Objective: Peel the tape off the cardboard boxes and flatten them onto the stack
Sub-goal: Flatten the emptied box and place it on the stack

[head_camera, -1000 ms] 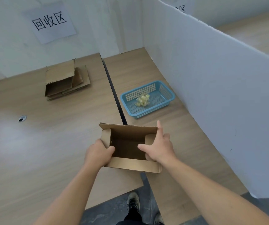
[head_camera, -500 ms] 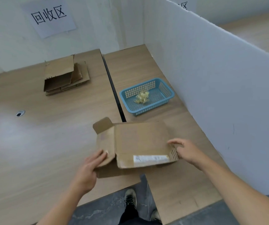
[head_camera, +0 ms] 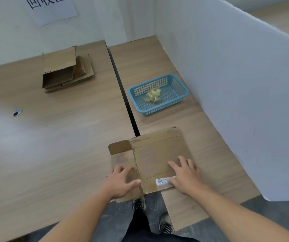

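A flattened cardboard box (head_camera: 157,152) lies at the near edge of the wooden worktop (head_camera: 52,137), straddling the dark seam (head_camera: 122,91) that splits the surface into two halves. Its near edge hangs a little way past the worktop, above the grey floor and the person's shoe (head_camera: 139,204). Both hands rest on it palm down. The left hand (head_camera: 121,182) presses the box's left panel with straight, spread fingers and the thumb stretched out to the right. The right hand (head_camera: 185,177) lies flat on the right part with its fingers fanned out, and its thumb touches a white printed label (head_camera: 163,183) stuck near the near edge. Neither hand grips anything. One small flap of the box sticks out at the far left corner. Well apart from it, at the far left of the worktop, sits the stack of flattened boxes (head_camera: 66,70), whose top piece is partly raised rather than flat. On the right half, between the box and the far wall, stands a blue plastic basket (head_camera: 159,110) holding a crumpled wad of yellowish tape (head_camera: 153,95). A white partition (head_camera: 236,84) runs along the right side, a paper sign (head_camera: 49,7) hangs on the back wall, and a small round cable hole (head_camera: 17,112) shows in the left half.
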